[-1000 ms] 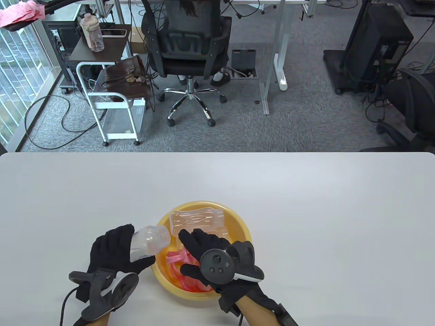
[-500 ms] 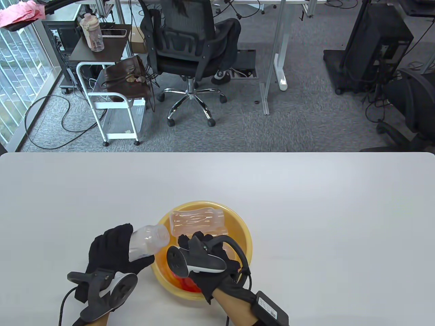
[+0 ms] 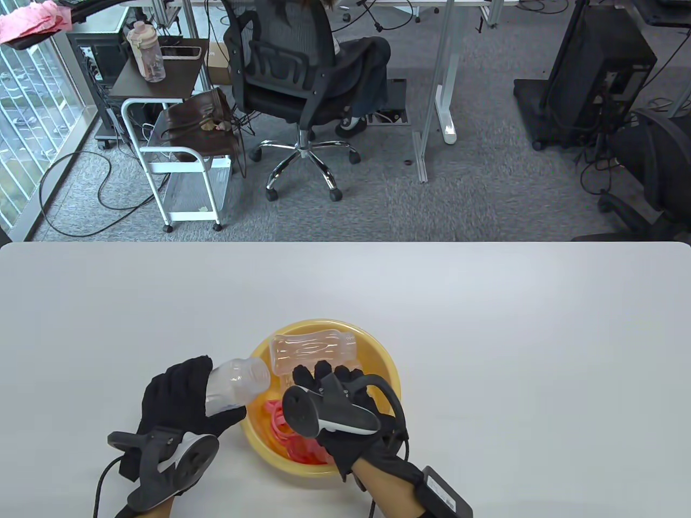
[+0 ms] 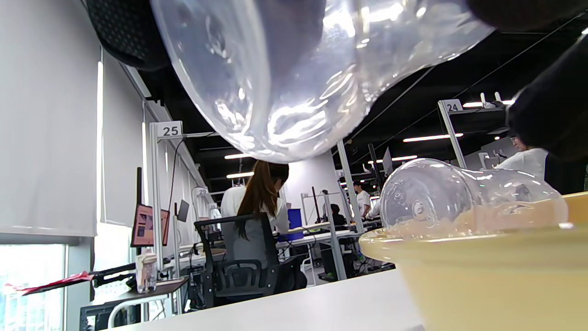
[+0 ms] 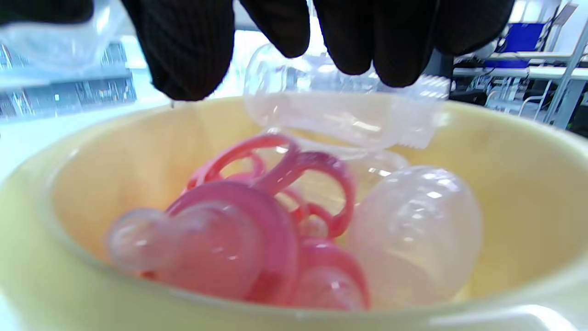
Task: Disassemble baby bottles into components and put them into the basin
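Note:
My left hand [image 3: 213,394] grips a clear baby bottle body [image 3: 240,382] just left of the yellow basin [image 3: 390,372], its open mouth pointing toward the rim. In the left wrist view that bottle body [image 4: 285,69] fills the top. My right hand [image 3: 324,379] hovers over the basin, turned on its side, fingers [image 5: 358,37] hanging relaxed and holding nothing. Inside the basin lie another clear bottle body [image 3: 313,350], pink handled collars [image 3: 286,429], a pink collar with its nipple [image 5: 220,243] and a clear rounded cap [image 5: 413,234].
The white table [image 3: 486,324] stretches wide around the basin. Beyond its far edge stand a white cart [image 3: 178,162] and an office chair [image 3: 302,81] with a person seated in it.
My right hand has rolled from palm down onto its side over the basin and shifted slightly toward the far side. The left hand and its bottle body have stayed put.

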Motion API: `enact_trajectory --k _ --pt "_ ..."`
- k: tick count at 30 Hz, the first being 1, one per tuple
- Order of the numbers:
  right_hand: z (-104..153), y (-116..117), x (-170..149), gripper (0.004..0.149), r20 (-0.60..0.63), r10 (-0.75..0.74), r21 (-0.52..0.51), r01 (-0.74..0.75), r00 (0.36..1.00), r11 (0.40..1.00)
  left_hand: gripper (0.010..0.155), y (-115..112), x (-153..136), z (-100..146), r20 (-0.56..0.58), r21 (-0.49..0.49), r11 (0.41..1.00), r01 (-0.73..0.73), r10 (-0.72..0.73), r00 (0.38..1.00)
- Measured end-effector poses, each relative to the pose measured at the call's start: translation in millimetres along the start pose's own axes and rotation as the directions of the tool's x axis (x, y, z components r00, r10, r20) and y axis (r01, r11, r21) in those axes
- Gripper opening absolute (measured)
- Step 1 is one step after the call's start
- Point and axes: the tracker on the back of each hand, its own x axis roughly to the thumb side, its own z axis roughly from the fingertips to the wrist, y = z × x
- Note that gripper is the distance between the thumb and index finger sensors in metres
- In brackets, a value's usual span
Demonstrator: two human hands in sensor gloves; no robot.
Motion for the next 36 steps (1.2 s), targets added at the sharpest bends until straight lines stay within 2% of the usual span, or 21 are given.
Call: enact_trajectory --k 5,10,13,14,16,20,24,28,31,36 --pt "33.3 -3.5 -51.2 0.078 -0.028 -0.118 -0.154 0.112 0.993 0.982 0.096 -1.4 2.9 0.1 0.009 -0.011 1.0 -0.001 0.001 1.0" --pt "61.1 14.6 -92.6 0.082 -0.054 -0.264 -0.257 0.242 0.963 0.935 0.096 -3.0 9.0 -0.2 0.031 -0.034 0.999 0.003 -0.002 1.0" --pt "70.2 32.5 -102.0 0.085 -0.057 -0.325 -0.339 0.288 0.944 0.896 0.1 -5.1 12.6 -0.1 0.03 -0.081 0.997 0.007 -0.005 1.0" --pt "70.9 34.2 -103.0 0.085 -0.068 -0.326 -0.288 0.294 0.943 0.911 0.101 -5.6 13.7 -0.7 0.034 -0.102 0.995 0.007 -0.003 0.999" --pt "76.2 33.3 -103.5 0.086 -0.121 -0.262 -0.246 0.227 0.958 0.942 0.102 -5.3 16.2 -0.8 0.044 -0.099 0.995 0.012 -0.007 0.999" --pt "80.0 29.0 -103.0 0.084 -0.1 -0.261 -0.329 0.216 0.96 0.919 0.095 0.0 24.9 -2.9 0.078 -0.08 0.997 0.002 0.005 0.997" --pt "80.9 31.0 -111.3 0.082 -0.127 -0.263 -0.372 0.2 0.956 0.906 0.094 6.3 38.4 -7.4 0.116 -0.104 0.994 0.038 -0.026 0.993" --pt "86.2 31.1 -127.7 0.08 -0.154 -0.334 -0.425 0.243 0.93 0.872 0.094 6.3 63.8 -23.4 0.165 -0.233 0.96 0.157 -0.12 0.979" --pt "89.5 30.7 -135.0 0.08 -0.163 -0.39 -0.46 0.281 0.906 0.843 0.094 4.3 85.2 -40.9 0.212 -0.324 0.926 0.195 -0.13 0.969" --pt "90.0 31.1 -136.5 0.079 -0.164 -0.409 -0.456 0.299 0.898 0.839 0.094 -5.4 122.7 -68.9 0.251 -0.45 0.862 0.232 -0.127 0.96"
